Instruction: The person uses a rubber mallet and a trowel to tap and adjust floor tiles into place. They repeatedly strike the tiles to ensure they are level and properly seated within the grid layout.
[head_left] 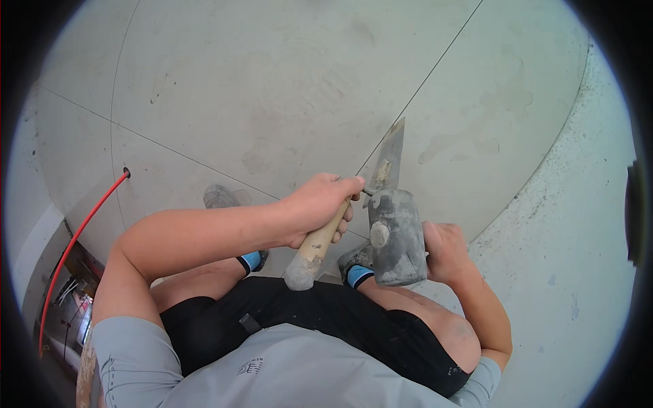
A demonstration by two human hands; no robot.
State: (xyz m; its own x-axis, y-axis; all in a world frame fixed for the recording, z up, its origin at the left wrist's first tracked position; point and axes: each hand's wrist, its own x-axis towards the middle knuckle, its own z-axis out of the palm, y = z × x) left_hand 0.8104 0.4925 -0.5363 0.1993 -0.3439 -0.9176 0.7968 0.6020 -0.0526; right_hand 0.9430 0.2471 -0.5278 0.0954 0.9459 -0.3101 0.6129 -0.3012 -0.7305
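Person is crouching over large pale floor tiles (272,88), looking straight down between the knees.

Left hand (320,207) is reaching across the body and wrapping closed around the wooden handle (318,246) of a rubber mallet (396,234). The fingers are curling tight near the top of the handle, close under the head; the mortar-caked butt end is pointing back toward the lap. The grey mallet head is sitting low, just above the tile, beside the right foot.

Right hand (443,251) is mostly hiding behind the mallet head. It seems to be closing on something there, probably the grip of the trowel (389,160), but the fingers cannot be made out, so I cannot tell how it is holding.

The trowel blade is lying along the thin grout joint (435,64), tip pointing away from the person, smeared with dried mortar.

Judgement on doing this well: with the blade riding in the joint, the mallet should be tapping lightly and squarely, not swinging, since the choked-up grip is already favouring short controlled strokes. Keeping the blade flat and in line with the joint would be sparing the tile edges from chipping.

Elsewhere: a red cable (81,231) is coming out of a hole in the tile at left; rough speckled concrete (578,238) is bordering the tiles at right.
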